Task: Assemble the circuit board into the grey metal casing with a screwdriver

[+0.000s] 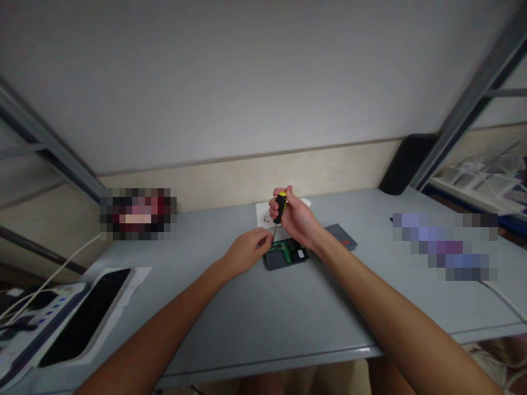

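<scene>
My right hand point(295, 215) is wrapped round the black and yellow handle of a screwdriver point(281, 206), held almost upright. Its thin shaft runs down to the left edge of a green circuit board point(280, 249), which sits in a dark grey casing point(278, 262). By the screwdriver's tip, my left hand point(250, 248) rests with its fingers curled together at the board's corner; whether they pinch anything small is hidden. Behind the board lies a white paper point(263, 210) with several tiny dark screws point(265, 219) on it. A flat grey cover point(341, 236) lies to the right, partly behind my right wrist.
At the left of the grey desk point(230, 329) are a black-screened phone point(88, 315) on white paper and a power strip point(41, 329) with cables. Blurred-out items lie at the back left and on the right. A black speaker-like object point(405, 164) stands at the back right corner.
</scene>
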The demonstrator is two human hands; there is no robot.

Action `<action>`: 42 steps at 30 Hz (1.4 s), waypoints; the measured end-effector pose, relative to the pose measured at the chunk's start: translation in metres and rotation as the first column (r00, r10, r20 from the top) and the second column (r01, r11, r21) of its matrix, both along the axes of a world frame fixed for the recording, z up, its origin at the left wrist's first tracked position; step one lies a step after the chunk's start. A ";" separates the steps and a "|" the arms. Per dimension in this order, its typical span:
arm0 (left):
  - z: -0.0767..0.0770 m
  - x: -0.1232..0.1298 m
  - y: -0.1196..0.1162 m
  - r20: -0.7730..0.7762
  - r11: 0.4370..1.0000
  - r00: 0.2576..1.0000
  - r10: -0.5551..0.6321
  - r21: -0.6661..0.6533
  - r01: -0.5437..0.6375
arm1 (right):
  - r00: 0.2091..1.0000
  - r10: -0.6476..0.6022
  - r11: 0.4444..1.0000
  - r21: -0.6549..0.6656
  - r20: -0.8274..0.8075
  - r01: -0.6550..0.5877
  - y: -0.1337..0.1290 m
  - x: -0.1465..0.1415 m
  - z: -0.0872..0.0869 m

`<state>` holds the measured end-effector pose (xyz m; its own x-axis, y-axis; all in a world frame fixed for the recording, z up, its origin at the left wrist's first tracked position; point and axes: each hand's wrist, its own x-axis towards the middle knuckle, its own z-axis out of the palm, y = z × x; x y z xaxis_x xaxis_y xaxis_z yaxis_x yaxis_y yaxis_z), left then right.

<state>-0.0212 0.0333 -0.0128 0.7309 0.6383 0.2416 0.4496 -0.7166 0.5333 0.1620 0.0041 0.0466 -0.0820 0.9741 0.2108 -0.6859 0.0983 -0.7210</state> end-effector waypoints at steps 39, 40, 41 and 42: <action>0.002 -0.001 -0.001 -0.020 1.000 1.000 0.000 0.017 0.001 | 0.995 -0.057 0.995 0.086 0.078 0.051 -0.007 0.003 0.005; 0.002 -0.001 -0.001 -0.019 1.000 1.000 -0.003 0.018 0.003 | 0.995 -0.055 0.996 0.079 0.086 0.048 -0.006 0.004 0.004; 0.002 -0.001 -0.001 -0.016 1.000 1.000 -0.005 0.017 0.005 | 0.994 -0.051 0.997 0.068 0.093 0.045 -0.006 0.005 0.004; 0.002 -0.001 -0.001 -0.012 1.000 1.000 -0.008 0.014 0.008 | 0.994 -0.044 0.998 0.055 0.100 0.039 -0.005 0.005 0.004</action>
